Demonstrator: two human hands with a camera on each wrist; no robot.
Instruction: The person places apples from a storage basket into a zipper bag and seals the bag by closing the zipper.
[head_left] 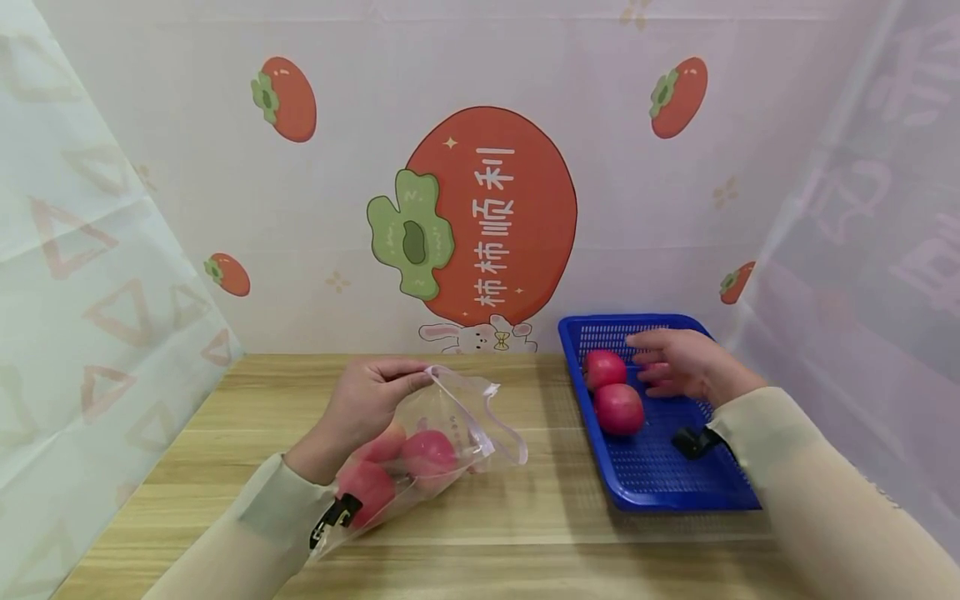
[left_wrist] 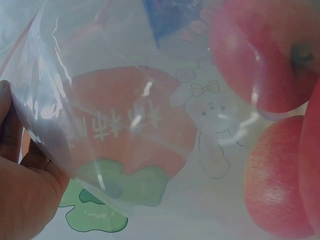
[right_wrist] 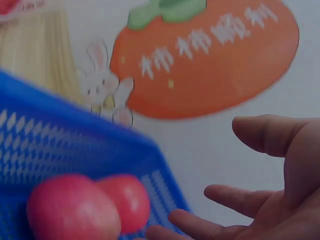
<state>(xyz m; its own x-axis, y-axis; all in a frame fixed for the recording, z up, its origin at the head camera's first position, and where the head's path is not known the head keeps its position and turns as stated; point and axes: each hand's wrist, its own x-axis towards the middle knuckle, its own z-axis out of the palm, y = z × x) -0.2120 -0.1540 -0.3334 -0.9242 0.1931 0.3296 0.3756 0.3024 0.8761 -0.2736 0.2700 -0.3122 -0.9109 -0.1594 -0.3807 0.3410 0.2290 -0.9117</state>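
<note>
My left hand [head_left: 367,400] pinches the upper edge of a clear zip bag [head_left: 480,400], thumb and fingertips at its mouth. Red apples lie inside the bag, one apple [head_left: 429,454] near the mouth and others further down by my wrist; the left wrist view shows an apple [left_wrist: 272,175] through the film. Over the blue basket [head_left: 615,496], my right hand [head_left: 693,362] is spread with nothing in it. Beside its fingers in the basket are a front apple [head_left: 619,409] and a rear apple [head_left: 603,369]; more red shows partly hidden behind the fingers.
The bag and basket stand on a wood-grain table [head_left: 525,517]. A white printed cloth [head_left: 630,233] with persimmon drawings rises behind, and similar cloth walls flank both sides. A black wrist camera [head_left: 693,442] sits at my right cuff, over the basket.
</note>
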